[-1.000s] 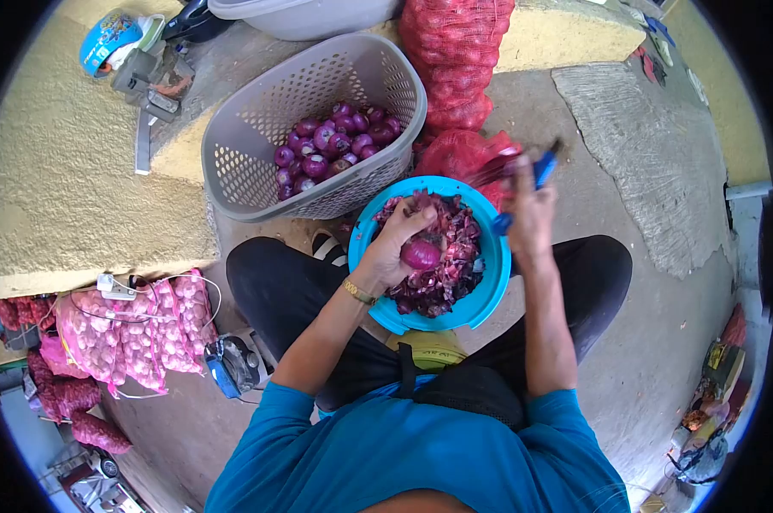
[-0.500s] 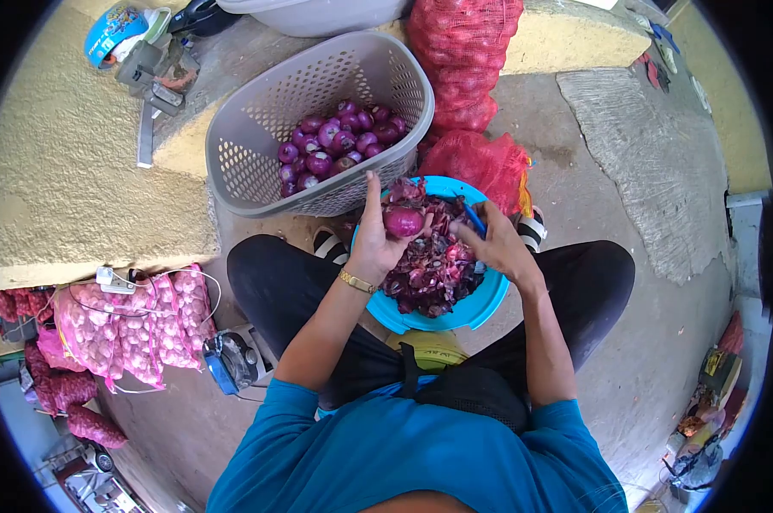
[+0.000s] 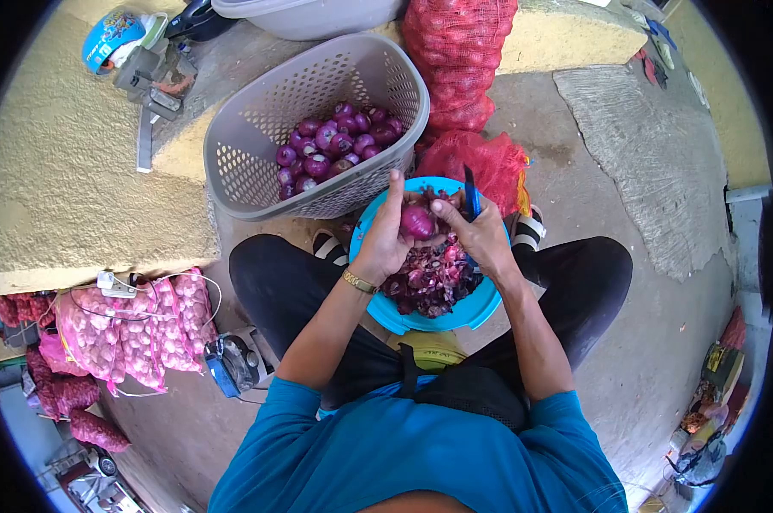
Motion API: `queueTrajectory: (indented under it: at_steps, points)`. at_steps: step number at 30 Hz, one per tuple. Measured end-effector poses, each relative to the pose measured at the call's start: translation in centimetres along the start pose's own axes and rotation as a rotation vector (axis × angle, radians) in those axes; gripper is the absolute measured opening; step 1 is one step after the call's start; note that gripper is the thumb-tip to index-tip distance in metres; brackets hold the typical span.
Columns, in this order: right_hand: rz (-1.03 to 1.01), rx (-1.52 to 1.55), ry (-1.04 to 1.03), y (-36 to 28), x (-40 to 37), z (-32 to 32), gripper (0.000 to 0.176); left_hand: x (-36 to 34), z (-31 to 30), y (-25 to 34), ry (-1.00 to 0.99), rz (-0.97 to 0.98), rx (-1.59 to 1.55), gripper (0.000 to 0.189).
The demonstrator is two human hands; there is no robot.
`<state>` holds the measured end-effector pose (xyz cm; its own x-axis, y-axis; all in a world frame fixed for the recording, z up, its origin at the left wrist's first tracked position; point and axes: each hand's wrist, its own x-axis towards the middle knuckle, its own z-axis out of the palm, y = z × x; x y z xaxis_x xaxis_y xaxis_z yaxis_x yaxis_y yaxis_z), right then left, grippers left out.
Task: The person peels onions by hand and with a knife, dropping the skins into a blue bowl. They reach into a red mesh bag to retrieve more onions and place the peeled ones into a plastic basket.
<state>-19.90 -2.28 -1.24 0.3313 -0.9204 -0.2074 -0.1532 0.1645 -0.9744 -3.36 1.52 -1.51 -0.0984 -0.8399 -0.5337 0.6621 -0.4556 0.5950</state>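
A purple onion (image 3: 418, 221) lies in my left hand (image 3: 386, 244), above a round blue basin (image 3: 392, 320) between my legs. My right hand (image 3: 480, 235) holds a blue-handled knife (image 3: 471, 195), its dark blade pointing away from me, while its thumb reaches to the onion. Onion skins and scraps (image 3: 433, 278) fill much of the basin. Just beyond the basin, to the left, a grey perforated basket (image 3: 233, 175) holds several purple onions (image 3: 327, 145).
A tall red mesh sack of onions (image 3: 459, 64) stands behind the basin, with a slumped red mesh bag (image 3: 472, 167) before it. Pink net bags of garlic (image 3: 138, 329) lie at the left. A pale ledge (image 3: 96, 188) runs along the left.
My right hand has moved up and left to the onion, and the knife now points upward. My left hand has shifted slightly right with the onion.
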Motion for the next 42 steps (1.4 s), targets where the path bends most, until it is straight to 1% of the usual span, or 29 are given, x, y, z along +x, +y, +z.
queueTrajectory:
  at_steps: [1,2,3,5,6,7,9,12,17,19,20,21,23,25,26,27,29,30,31,33,34,35,37,38,40,41,42]
  points:
    - [-0.001,-0.001,0.002,0.1,0.2,-0.1,0.029,0.3,-0.3,-0.5,-0.076,0.064,-0.024,0.053]
    - [-0.026,0.008,0.065,0.2,0.4,-0.3,0.028,0.5,-0.4,-1.1,-0.151,0.127,-0.048,0.049]
    - [-0.051,0.018,0.129,0.0,0.6,-0.3,0.026,0.2,0.3,-1.1,-0.152,0.126,-0.047,0.049]
    - [-0.059,-0.022,0.152,-1.1,0.3,-0.6,0.024,-0.4,1.7,-1.2,-0.123,0.325,0.192,0.040]
    - [-0.050,-0.050,0.138,-1.8,0.1,-0.8,0.024,-0.4,1.7,-0.9,-0.137,0.310,0.209,0.034]
    - [-0.041,-0.077,0.123,-2.1,0.0,-0.8,0.023,-0.1,1.3,-0.7,-0.135,0.312,0.209,0.034]
    - [-0.066,-0.040,0.126,-1.6,0.6,-1.0,0.023,0.4,0.6,-0.5,-0.262,0.178,0.239,0.034]
    - [-0.085,-0.009,0.131,-0.8,0.9,-1.2,0.023,0.4,1.2,-0.7,-0.218,0.165,0.186,0.033]
    - [-0.093,0.009,0.138,-0.6,0.9,-1.1,0.024,0.1,1.1,-0.5,-0.229,0.141,0.200,0.031]
    - [-0.217,0.078,0.271,-1.8,1.1,-1.4,0.027,-0.2,0.4,-0.1,-0.248,0.120,0.190,0.030]
    - [-0.072,0.048,0.301,-3.5,0.7,-3.2,0.031,-0.6,-0.3,0.3,-0.247,0.132,0.214,0.030]
    - [-0.096,-0.114,0.317,-3.8,1.3,-4.4,0.034,-1.0,-0.5,0.9,-0.248,0.145,0.242,0.030]
    - [-0.212,-0.137,0.127,-3.6,0.5,-4.0,0.036,-1.5,0.2,1.3,-0.235,0.144,0.218,0.032]
    - [-0.075,-0.403,0.131,-4.7,-0.6,-3.4,0.039,-1.2,0.6,1.6,-0.193,0.233,0.155,0.040]
    - [-0.019,-0.469,0.124,-4.1,-0.7,-3.6,0.041,-0.3,-0.7,1.5,-0.218,0.183,0.112,0.052]
    - [-0.019,-0.468,0.115,-3.7,-1.0,-3.6,0.041,-0.3,-0.9,1.8,-0.210,0.185,0.110,0.052]
    - [0.048,-0.499,-0.076,-3.0,-1.6,-3.7,0.052,-0.3,-0.9,2.1,-0.200,0.166,-0.050,0.062]
    - [-0.024,-0.524,-0.129,-0.7,-1.1,-3.9,0.044,0.0,-1.2,2.2,-0.191,0.118,-0.105,0.064]
    - [-0.026,-0.528,-0.130,0.3,-0.9,-3.8,0.044,0.1,-1.1,2.2,-0.192,0.121,-0.109,0.064]
    - [-0.175,-0.501,-0.140,0.9,-0.7,-3.6,0.041,0.3,-0.8,1.9,-0.195,0.120,-0.197,0.061]
    - [-0.052,-0.482,-0.213,0.3,-0.8,-3.7,0.049,0.3,-0.8,1.7,-0.193,0.122,-0.198,0.061]
    - [-0.053,-0.482,-0.216,0.0,-1.1,-3.5,0.049,0.4,-0.9,1.6,-0.177,0.135,-0.200,0.060]
    - [-0.125,-0.567,-0.172,-0.3,-1.6,-3.3,0.057,0.5,-0.9,1.7,-0.166,0.149,-0.199,0.058]
    - [-0.126,-0.567,-0.170,0.1,-1.5,-3.4,0.057,0.6,-0.9,1.8,-0.171,0.139,-0.236,0.057]
    - [-0.074,-0.548,-0.262,1.1,-1.1,-3.5,0.060,0.5,-0.6,2.0,-0.178,0.131,-0.272,0.055]
    - [-0.077,-0.549,-0.263,1.4,-0.9,-3.4,0.060,0.5,-0.4,2.1,-0.163,0.145,-0.269,0.055]
    - [-0.051,-0.502,-0.206,1.4,-0.9,-3.3,0.058,0.4,-0.3,2.2,-0.147,0.158,-0.267,0.055]
